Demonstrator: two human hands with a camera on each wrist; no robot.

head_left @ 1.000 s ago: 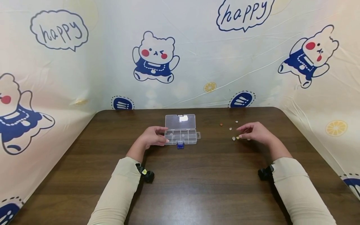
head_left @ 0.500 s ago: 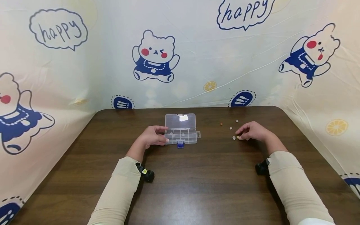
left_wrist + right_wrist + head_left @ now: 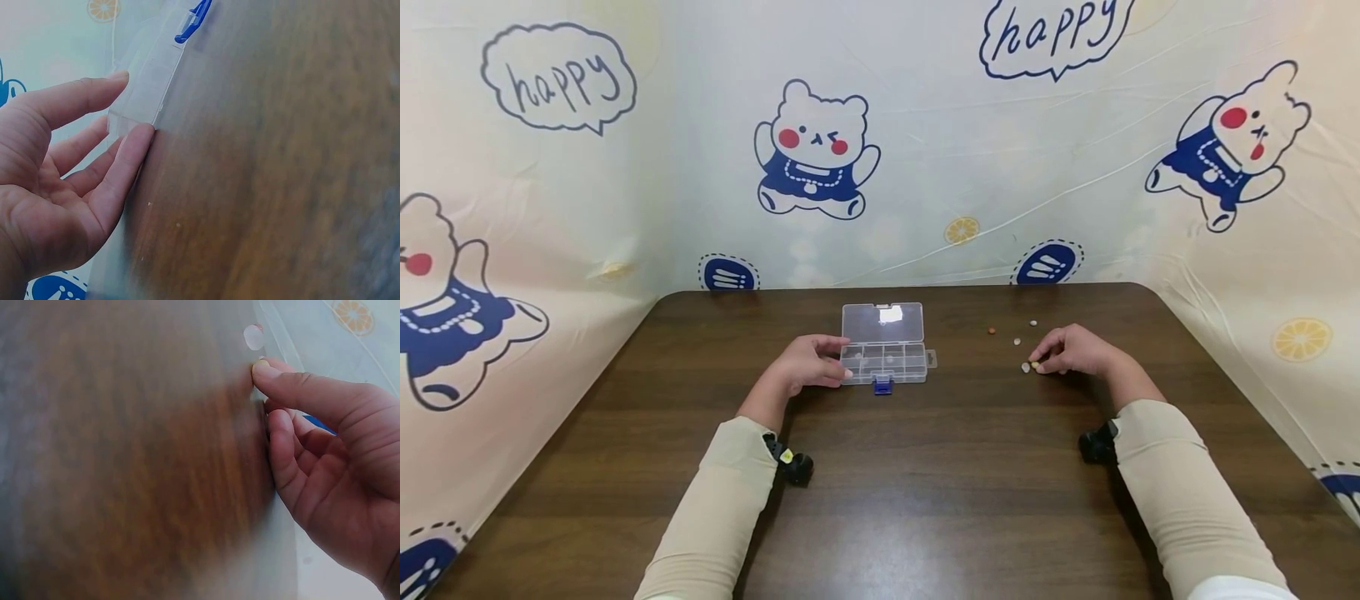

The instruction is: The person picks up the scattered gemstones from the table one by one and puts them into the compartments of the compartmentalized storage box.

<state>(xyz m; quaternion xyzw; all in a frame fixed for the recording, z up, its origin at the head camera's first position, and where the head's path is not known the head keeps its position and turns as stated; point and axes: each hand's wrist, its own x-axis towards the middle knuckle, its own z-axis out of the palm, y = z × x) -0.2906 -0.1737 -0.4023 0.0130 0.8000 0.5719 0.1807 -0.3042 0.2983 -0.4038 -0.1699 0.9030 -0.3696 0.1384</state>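
Note:
A clear plastic compartment box (image 3: 913, 362) stands on the table with its lid raised at the back and a blue latch (image 3: 882, 387) at the front. My left hand (image 3: 807, 364) holds its left end between thumb and fingers; in the left wrist view the fingertips (image 3: 142, 130) lie against the end wall. Over to the right, my right hand (image 3: 1072, 350) pinches a small yellow stone (image 3: 1035, 365) between thumb and index finger, down at the tabletop. The right wrist view shows a sliver of yellow at the thumb tip. A pale stone (image 3: 1026, 367) lies just left of it.
Two more whitish stones (image 3: 1017, 342) (image 3: 1033, 322) and an orange-red stone (image 3: 992, 331) lie behind and left of my right hand. A few pale bits show inside the box's compartments. A printed cloth (image 3: 910, 167) hangs behind the brown wooden table (image 3: 880, 475).
My right thumb and index finger have come together on the yellow stone, and the right forearm has shifted slightly left. The left hand and the box stay in place.

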